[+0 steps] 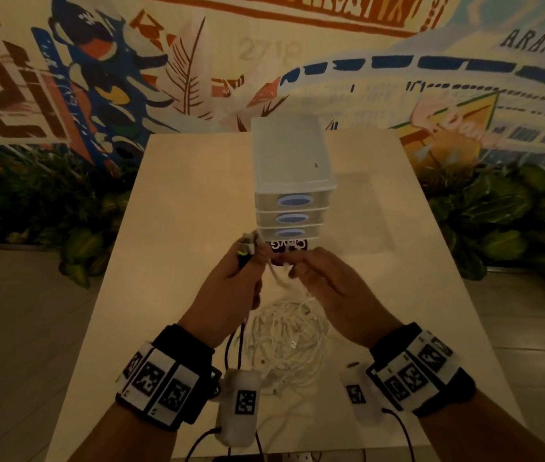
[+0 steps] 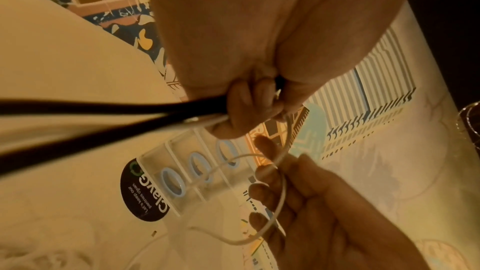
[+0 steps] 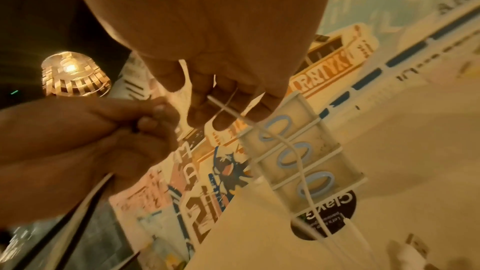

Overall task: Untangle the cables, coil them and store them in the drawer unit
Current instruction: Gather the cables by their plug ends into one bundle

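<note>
With your left hand [image 1: 231, 281] gripping the thick black cable [image 2: 85, 108] and your right hand [image 1: 317, 278] pinching a thin white cable [image 2: 281, 192] above the pale worktop [image 1: 181, 228], a hard pull probably tightens the loose white tangle [image 1: 287, 341] before the closed translucent three-drawer plastic unit [image 1: 292, 181]

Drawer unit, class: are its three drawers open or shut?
Shut. All three fronts of the drawer unit sit flush, blue handles aligned.

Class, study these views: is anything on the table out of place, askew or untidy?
Yes. The white cables lie in a loose tangled heap on the table, not coiled. All three drawers of the drawer unit are closed. The left hand holds a black cable bundled with white strands.
</note>
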Demonstrator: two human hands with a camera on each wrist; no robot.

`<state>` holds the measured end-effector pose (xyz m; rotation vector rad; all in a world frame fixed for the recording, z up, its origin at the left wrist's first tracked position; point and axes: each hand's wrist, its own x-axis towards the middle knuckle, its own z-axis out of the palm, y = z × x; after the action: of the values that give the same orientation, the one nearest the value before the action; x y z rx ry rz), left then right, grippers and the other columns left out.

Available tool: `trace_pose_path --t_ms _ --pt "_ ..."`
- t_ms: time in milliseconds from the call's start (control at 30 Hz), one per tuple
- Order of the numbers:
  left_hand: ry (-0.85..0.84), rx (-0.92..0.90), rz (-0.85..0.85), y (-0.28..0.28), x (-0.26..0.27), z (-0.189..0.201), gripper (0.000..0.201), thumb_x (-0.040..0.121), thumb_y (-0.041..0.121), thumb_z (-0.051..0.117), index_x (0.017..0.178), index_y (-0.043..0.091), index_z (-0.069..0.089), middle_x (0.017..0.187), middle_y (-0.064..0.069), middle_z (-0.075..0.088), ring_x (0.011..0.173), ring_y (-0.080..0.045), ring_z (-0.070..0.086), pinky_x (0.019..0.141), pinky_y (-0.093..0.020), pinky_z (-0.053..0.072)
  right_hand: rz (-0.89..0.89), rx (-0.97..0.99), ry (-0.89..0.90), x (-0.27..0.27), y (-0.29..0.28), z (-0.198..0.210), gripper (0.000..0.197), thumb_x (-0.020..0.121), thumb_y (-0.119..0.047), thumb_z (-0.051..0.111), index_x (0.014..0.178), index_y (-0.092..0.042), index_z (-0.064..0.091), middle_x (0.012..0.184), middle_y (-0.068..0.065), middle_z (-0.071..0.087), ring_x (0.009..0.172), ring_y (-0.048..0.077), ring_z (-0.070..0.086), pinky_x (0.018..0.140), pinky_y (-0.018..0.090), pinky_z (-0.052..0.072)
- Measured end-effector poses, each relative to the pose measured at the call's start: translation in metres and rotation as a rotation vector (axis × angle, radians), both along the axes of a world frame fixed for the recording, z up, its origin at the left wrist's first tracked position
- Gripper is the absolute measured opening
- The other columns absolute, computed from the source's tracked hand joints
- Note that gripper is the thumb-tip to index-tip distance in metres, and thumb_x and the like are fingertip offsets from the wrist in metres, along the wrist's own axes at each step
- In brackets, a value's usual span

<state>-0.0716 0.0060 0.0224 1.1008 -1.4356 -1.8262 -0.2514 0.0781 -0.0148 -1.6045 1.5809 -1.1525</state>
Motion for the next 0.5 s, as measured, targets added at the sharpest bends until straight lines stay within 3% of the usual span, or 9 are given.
trace_pose_path --t_ms 133,233,367,400,433,467,500 --pt "0.045 -0.007 0.112 -0.004 0.009 0.002 0.031 0.104 0.035 0.048 0.087 0.010 0.058 0.068 -0.010 0.032 0.058 -0.020 0.018 0.055 -0.037 0.023 -0.221 0.008 -0.131 -0.038 0.003 -0.002 0.035 0.100 -0.018 0.050 0.129 -0.029 0.066 0.107 -0.011 0.071 0.104 0.014 0.065 0.094 0.040 0.052" --pt "0.108 -0.001 0.149 -0.009 0.016 0.005 0.027 0.105 0.032 0.044 0.094 0.009 0.055 0.075 -0.008 0.053 0.055 -0.018 0.023 0.051 -0.031 0.026 -0.348 -0.049 -0.068 -0.078 0.015 -0.005 0.039 0.102 -0.008 0.053 0.135 -0.025 0.064 0.110 -0.010 0.073 0.104 0.010 0.067 0.094 0.027 0.052" --pt "0.204 0.014 0.227 -0.016 0.022 0.010 0.026 0.106 0.032 0.043 0.094 0.013 0.056 0.069 -0.002 0.048 0.053 -0.014 0.028 0.047 -0.024 0.031 -0.514 -0.028 0.001 -0.137 0.041 -0.013 0.048 0.101 -0.002 0.054 0.141 -0.029 0.058 0.123 -0.008 0.071 0.111 0.012 0.069 0.101 0.034 0.052" --pt "0.226 0.021 0.249 -0.017 0.023 0.012 0.026 0.107 0.031 0.042 0.093 0.014 0.056 0.067 0.000 0.045 0.053 -0.013 0.029 0.046 -0.023 0.031 -0.556 0.011 0.032 -0.148 0.047 -0.012 0.048 0.101 -0.005 0.055 0.141 -0.030 0.058 0.125 -0.011 0.070 0.110 0.004 0.068 0.102 0.029 0.051" --pt "0.247 0.024 0.261 -0.018 0.024 0.013 0.027 0.107 0.031 0.042 0.092 0.015 0.056 0.065 0.002 0.043 0.053 -0.012 0.028 0.046 -0.023 0.030 -0.593 0.061 0.102 -0.158 0.055 -0.010 0.045 0.102 -0.009 0.055 0.142 -0.030 0.057 0.125 -0.013 0.068 0.106 -0.007 0.065 0.101 0.018 0.048" --pt "0.267 0.022 0.263 -0.019 0.025 0.016 0.027 0.107 0.032 0.041 0.092 0.015 0.055 0.064 0.002 0.040 0.053 -0.012 0.026 0.046 -0.024 0.027 -0.622 0.116 0.185 -0.164 0.065 -0.007 0.041 0.103 -0.015 0.055 0.141 -0.028 0.057 0.123 -0.012 0.067 0.100 -0.013 0.061 0.094 0.005 0.044" --pt "0.280 0.018 0.258 -0.020 0.026 0.018 0.028 0.108 0.032 0.041 0.091 0.015 0.055 0.064 0.002 0.037 0.054 -0.012 0.023 0.046 -0.024 0.025 -0.658 0.158 0.254 -0.171 0.076 -0.007 0.037 0.103 -0.022 0.054 0.140 -0.030 0.058 0.118 -0.009 0.067 0.099 -0.012 0.059 0.086 0.002 0.041"
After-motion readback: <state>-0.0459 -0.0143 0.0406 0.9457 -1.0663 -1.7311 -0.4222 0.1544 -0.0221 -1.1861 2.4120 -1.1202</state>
